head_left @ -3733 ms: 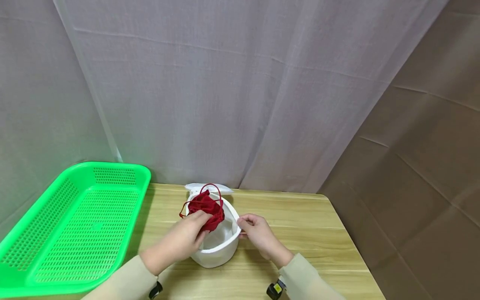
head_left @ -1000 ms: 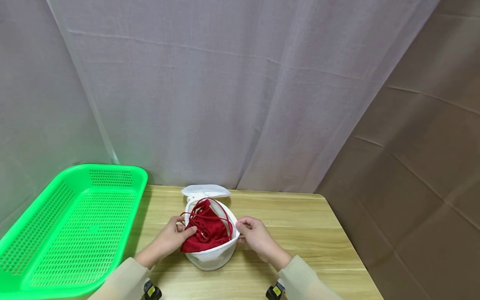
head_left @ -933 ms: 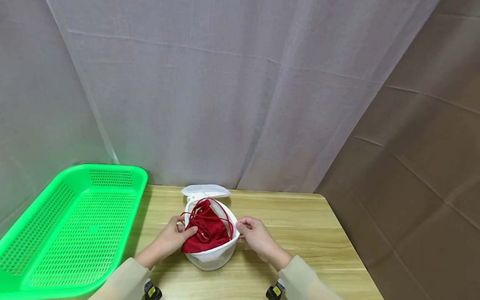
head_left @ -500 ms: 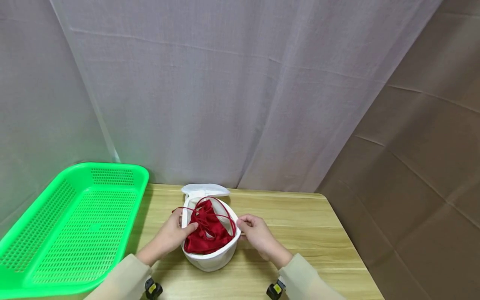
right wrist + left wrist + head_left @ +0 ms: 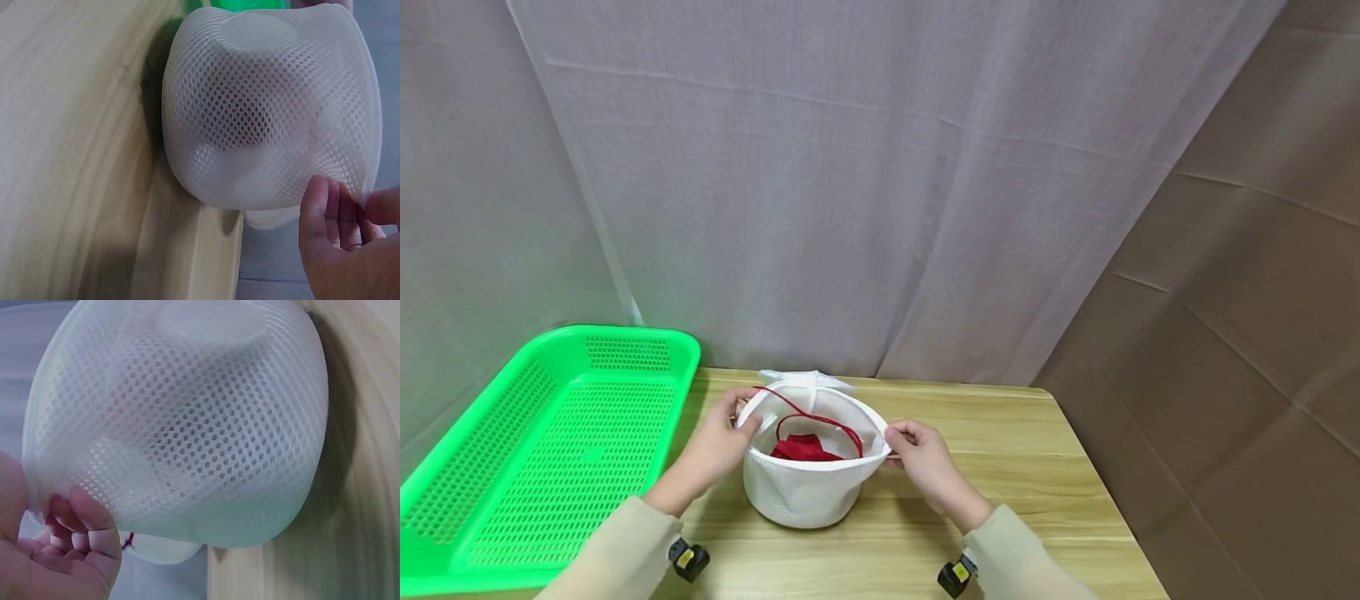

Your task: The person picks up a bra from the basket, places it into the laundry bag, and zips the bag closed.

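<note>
A white mesh laundry bag (image 5: 801,500) with a zippered rim stands with its mouth open, its lid (image 5: 805,380) folded back behind. Inside lies a red drawstring pouch (image 5: 805,447), mostly hidden by the bag's front wall; its red cord loops up and crosses the left rim. My left hand (image 5: 722,437) pinches the left side of the rim, thumb inside and fingers outside. On the opposite side, my right hand (image 5: 925,458) pinches the rim between thumb and fingers. Both wrist views show the bag's mesh wall (image 5: 206,425) and fingers (image 5: 315,212) curled at its edge.
A green perforated plastic basket (image 5: 681,375) sits at the left of the wooden table (image 5: 1000,467). Grey cloth (image 5: 775,208) hangs behind the table, and a brown panel (image 5: 1240,375) stands along the right.
My left hand has moved from the red pouch out to the left rim. The bag's mouth is stretched wider and raised, and the pouch sits lower inside. My right hand keeps its pinch.
</note>
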{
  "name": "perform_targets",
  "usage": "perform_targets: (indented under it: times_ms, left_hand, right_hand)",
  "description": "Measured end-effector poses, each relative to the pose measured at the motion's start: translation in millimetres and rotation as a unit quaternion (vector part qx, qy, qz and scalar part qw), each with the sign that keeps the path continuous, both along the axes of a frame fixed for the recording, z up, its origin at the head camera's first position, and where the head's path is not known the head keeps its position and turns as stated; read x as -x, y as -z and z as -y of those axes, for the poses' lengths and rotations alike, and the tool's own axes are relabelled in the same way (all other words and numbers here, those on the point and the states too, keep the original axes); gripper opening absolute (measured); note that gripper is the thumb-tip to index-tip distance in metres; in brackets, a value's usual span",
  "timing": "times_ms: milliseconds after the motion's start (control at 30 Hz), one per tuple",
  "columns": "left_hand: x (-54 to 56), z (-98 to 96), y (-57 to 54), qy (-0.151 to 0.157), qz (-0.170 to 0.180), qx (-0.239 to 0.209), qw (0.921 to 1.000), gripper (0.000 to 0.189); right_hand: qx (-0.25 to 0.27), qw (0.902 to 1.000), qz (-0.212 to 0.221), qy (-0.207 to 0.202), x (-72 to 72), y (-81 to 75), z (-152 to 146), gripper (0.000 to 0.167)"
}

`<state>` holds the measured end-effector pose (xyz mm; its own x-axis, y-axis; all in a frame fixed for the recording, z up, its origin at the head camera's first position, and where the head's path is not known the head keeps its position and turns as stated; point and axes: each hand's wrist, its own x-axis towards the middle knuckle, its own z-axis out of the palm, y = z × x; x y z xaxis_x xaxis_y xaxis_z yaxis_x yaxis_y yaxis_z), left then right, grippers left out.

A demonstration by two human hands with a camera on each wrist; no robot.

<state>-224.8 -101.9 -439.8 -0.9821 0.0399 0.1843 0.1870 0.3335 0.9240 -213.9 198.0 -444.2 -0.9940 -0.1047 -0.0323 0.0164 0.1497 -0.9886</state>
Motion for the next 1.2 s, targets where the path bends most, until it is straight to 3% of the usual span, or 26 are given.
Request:
perform_targets:
  times_ms: [100, 300, 533, 800, 1200]
  left_hand:
    - [-0.9, 5.5, -1.0, -0.01, 0.005, 0.011, 0.9999, 0.032]
    - [-3.6, 9.0, 0.3, 0.001, 0.019, 0.02, 0.9996, 0.035]
    - [-4.0, 15.9, -6.1, -0.007, -0.004, 0.052, 0.9986, 0.043]
    - [1.5, 23.6, -10.8, -0.036, -0.04, 0.054, 0.997, 0.044]
    - [8.4, 23.7, -1.7, -0.008, -0.03, 0.026, 0.9992, 0.045]
  right_hand:
    - [0.01, 0.9999, -0.002, 0.004, 2.0, 0.0, -2.2, 0.023]
    - [0.007, 1.0, 0.004, 0.0, 2.5, -0.9, -2.3, 0.023]
    - [0.001, 1.0, -0.003, 0.008, 1.0, -3.3, -2.5, 0.023]
    - [-0.01, 0.9999, 0.002, 0.005, 2.8, -1.2, -6.1, 0.021]
    - [-0.013, 0.9999, 0.009, 0.003, -0.6, -2.6, -6.3, 0.022]
